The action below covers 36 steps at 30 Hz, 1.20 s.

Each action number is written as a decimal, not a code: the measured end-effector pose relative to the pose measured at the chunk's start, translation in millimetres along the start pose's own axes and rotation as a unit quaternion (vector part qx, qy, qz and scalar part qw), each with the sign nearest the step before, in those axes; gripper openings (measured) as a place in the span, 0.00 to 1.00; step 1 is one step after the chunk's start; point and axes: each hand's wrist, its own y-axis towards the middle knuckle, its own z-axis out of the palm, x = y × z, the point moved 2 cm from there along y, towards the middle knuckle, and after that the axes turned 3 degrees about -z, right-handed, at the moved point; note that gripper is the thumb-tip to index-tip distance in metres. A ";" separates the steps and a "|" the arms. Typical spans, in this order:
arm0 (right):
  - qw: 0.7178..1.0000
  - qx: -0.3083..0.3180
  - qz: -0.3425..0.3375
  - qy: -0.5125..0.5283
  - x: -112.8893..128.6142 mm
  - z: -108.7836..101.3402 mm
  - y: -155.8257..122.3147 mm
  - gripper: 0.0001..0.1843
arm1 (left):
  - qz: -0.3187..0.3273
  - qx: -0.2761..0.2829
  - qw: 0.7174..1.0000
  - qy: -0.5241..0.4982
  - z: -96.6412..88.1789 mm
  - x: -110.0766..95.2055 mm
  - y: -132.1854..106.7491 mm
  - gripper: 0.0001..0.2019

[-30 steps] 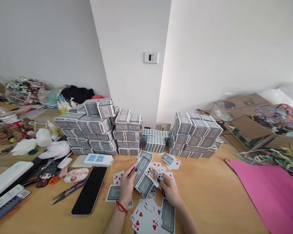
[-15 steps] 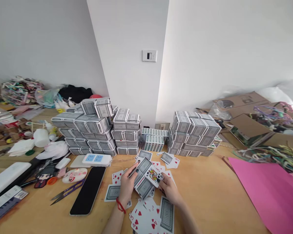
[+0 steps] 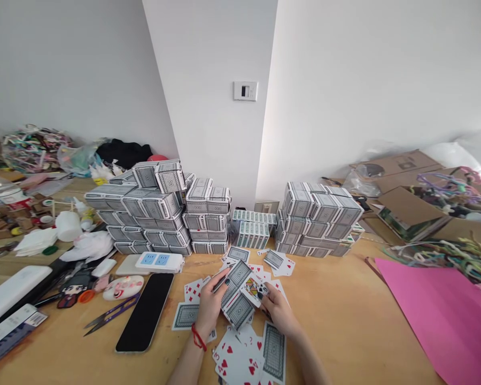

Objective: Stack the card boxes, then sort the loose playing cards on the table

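My left hand (image 3: pixel 209 306), with a red string bracelet at the wrist, is closed on the left edge of a block of joined playing cards (image 3: pixel 237 278). The block is tilted and shows grey patterned backs. My right hand (image 3: pixel 279 311) pinches a face card (image 3: pixel 251 290) against the block's right side; its fingertips are partly hidden. Beneath and around the hands lie loose playing cards. A fan of heart cards (image 3: pixel 236 355) is nearest me, beside a face-down card (image 3: pixel 274 350). Another face-down card (image 3: pixel 185 316) lies left of my left wrist.
Stacked card blocks stand at the back left (image 3: pixel 148 206) and back right (image 3: pixel 320 216), with small card boxes (image 3: pixel 252 234) between them. A black phone (image 3: pixel 145 313) and purple-handled snips (image 3: pixel 112 314) lie left. A pink sheet (image 3: pixel 436 315) covers the right side.
The card block and the face card have shifted very slightly right and down. Both hands keep their hold; little else differs.
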 end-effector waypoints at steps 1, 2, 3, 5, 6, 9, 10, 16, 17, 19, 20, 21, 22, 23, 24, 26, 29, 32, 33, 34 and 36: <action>1.000 -0.002 -0.002 0.001 0.6 0.2 -0.3 0.09 | -0.002 0.002 1.000 -0.002 0.6 -0.8 -0.7 0.19; 1.000 -0.002 -0.002 0.001 1.2 0.6 -0.5 0.09 | -0.005 0.003 1.000 -0.003 1.2 -1.8 -1.5 0.19; 1.000 -0.002 -0.002 0.004 1.7 1.1 -0.6 0.10 | -0.007 0.004 1.000 -0.004 1.8 -3.0 -2.4 0.18; 1.000 -0.003 0.003 0.013 2.1 1.9 -0.6 0.11 | -0.011 0.007 1.000 -0.005 2.7 -5.5 -4.1 0.18; 1.000 -0.003 0.007 0.019 1.8 2.2 -0.5 0.11 | -0.013 0.009 1.000 -0.005 3.1 -6.8 -4.9 0.18; 1.000 -0.010 0.017 0.025 -0.6 2.4 0.1 0.12 | -0.015 0.015 1.000 0.000 4.3 -9.3 -6.6 0.18; 1.000 -0.011 0.017 0.023 -1.4 2.4 0.2 0.11 | -0.016 0.018 1.000 0.003 4.9 -9.5 -6.9 0.18; 0.999 0.002 0.011 0.039 -2.5 3.7 -0.7 0.09 | -0.021 0.038 0.999 0.004 10.1 -7.9 -7.0 0.18; 0.999 0.005 0.008 0.045 -2.4 4.0 -0.8 0.09 | -0.020 0.038 0.999 0.002 10.5 -8.3 -7.3 0.19; 0.998 0.004 0.006 0.056 -2.2 4.2 -0.5 0.11 | -0.021 0.043 0.999 0.000 10.8 -10.0 -8.7 0.18; 0.998 -0.001 0.010 0.062 -1.9 4.0 -0.3 0.12 | -0.022 0.044 0.999 -0.004 10.6 -11.1 -9.6 0.18; 0.997 -0.009 0.016 0.070 -1.3 3.4 -0.1 0.13 | -0.022 0.047 0.999 -0.010 10.5 -12.1 -10.7 0.18; 0.996 -0.020 0.021 0.081 -0.1 2.5 -0.1 0.14 | -0.022 0.053 0.998 -0.021 10.4 -13.0 -11.9 0.18; 0.995 -0.034 0.022 0.094 1.8 1.2 -0.3 0.15 | -0.022 0.065 0.997 -0.041 10.7 -13.4 -12.9 0.18; 0.993 -0.049 0.021 0.110 4.2 -0.4 -0.7 0.16 | -0.024 0.079 0.994 -0.070 11.1 -13.4 -13.6 0.17; 0.987 -0.073 0.016 0.143 9.4 -4.0 -2.2 0.17 | -0.041 0.097 0.984 -0.144 11.6 -11.8 -13.6 0.17; 0.983 -0.074 0.023 0.165 13.8 -8.2 -4.9 0.19 | -0.103 0.097 0.966 -0.217 11.9 -7.4 -10.5 0.17; 0.987 -0.063 0.036 0.141 12.8 -10.3 -6.3 0.20 | -0.156 0.116 0.961 -0.198 12.5 -5.3 -6.8 0.20; 0.989 -0.058 0.036 0.131 12.0 -10.4 -6.2 0.20 | -0.165 0.125 0.961 -0.184 12.6 -5.3 -6.1 0.20; 0.991 -0.054 0.033 0.122 11.4 -10.1 -5.8 0.20 | -0.170 0.134 0.961 -0.172 12.7 -5.5 -5.7 0.20; 0.993 -0.045 0.020 0.106 10.7 -9.0 -4.4 0.21 | -0.175 0.155 0.960 -0.155 12.8 -5.9 -5.6 0.19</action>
